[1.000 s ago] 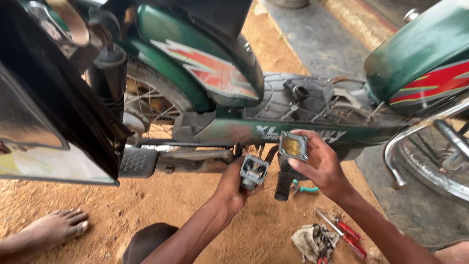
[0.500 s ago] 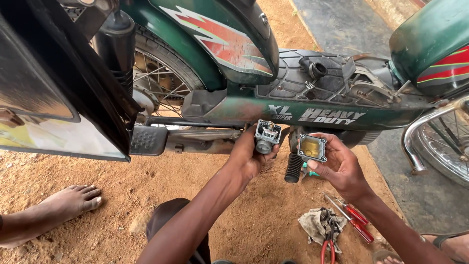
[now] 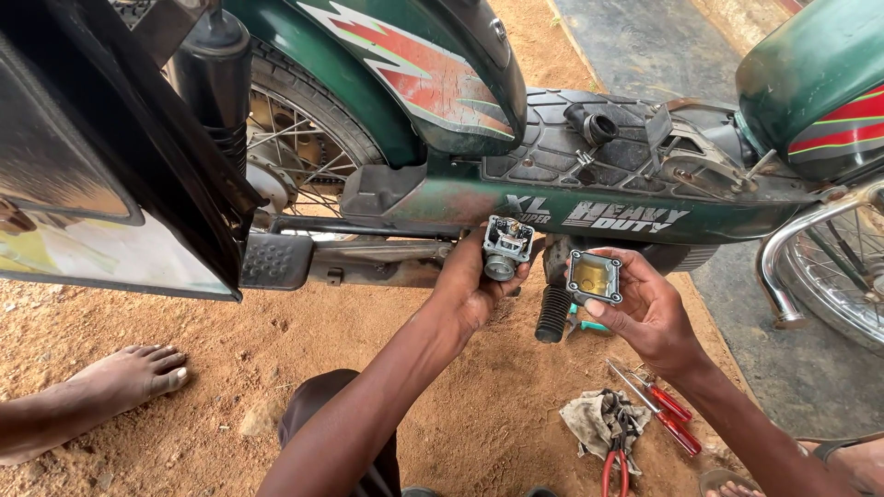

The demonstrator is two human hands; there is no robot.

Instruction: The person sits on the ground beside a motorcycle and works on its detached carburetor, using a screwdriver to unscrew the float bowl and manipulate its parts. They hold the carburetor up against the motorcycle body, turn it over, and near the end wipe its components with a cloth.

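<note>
My left hand [image 3: 472, 293] grips a small metal carburettor body [image 3: 505, 247], held up with its open underside facing me. A hand's width to the right, my right hand [image 3: 645, 311] holds the matching square metal bowl [image 3: 595, 277] by its edges, its yellowish inside turned toward me. The two parts are apart. Both hands hover just below the green frame of a motorcycle [image 3: 589, 213], next to a black ribbed footrest rubber [image 3: 553, 313].
The spoked rear wheel [image 3: 295, 152] and a black footboard [image 3: 276, 260] stand to the left. On the red dirt lie a dirty rag [image 3: 597, 419], red-handled pliers [image 3: 615, 460] and screwdrivers [image 3: 665, 412]. A bare foot [image 3: 129, 373] rests at left. A second motorcycle [image 3: 820, 110] stands at right.
Both hands have risen toward the frame and spread slightly apart. My right hand has turned the bowl's inside toward me. The view has shifted so the motorcycle sits lower in it.
</note>
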